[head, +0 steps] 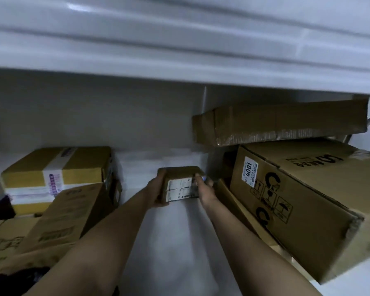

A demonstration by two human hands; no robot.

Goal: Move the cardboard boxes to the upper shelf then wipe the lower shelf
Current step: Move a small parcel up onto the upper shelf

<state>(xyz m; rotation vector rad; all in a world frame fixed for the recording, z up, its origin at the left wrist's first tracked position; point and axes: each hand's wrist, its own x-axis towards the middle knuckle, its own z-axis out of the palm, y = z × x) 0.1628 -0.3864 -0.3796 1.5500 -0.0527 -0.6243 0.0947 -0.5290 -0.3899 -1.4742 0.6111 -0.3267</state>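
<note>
Because the small box sits deep on the shelf, both hands, left and right, clasp its sides; bigger boxes crowd either flank.

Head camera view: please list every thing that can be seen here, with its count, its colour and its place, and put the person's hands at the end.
small box: one, brown with a white label, centre of the shelf, held between both hands.
large box: one, brown, white sticker reading 4001 and black symbols, right side, tilted.
flat box: one, brown with clear tape, lying on top of the large box, upper right.
yellow box: one, yellow with white and purple tape, left side at the back.
brown boxes: several, brown, left front, below the yellow box; exact count unclear.
shelf: one, white, bare strip in the middle.
upper shelf: one, white, across the top.
left hand: one, grips the small box's left side.
right hand: one, grips its right side.
</note>
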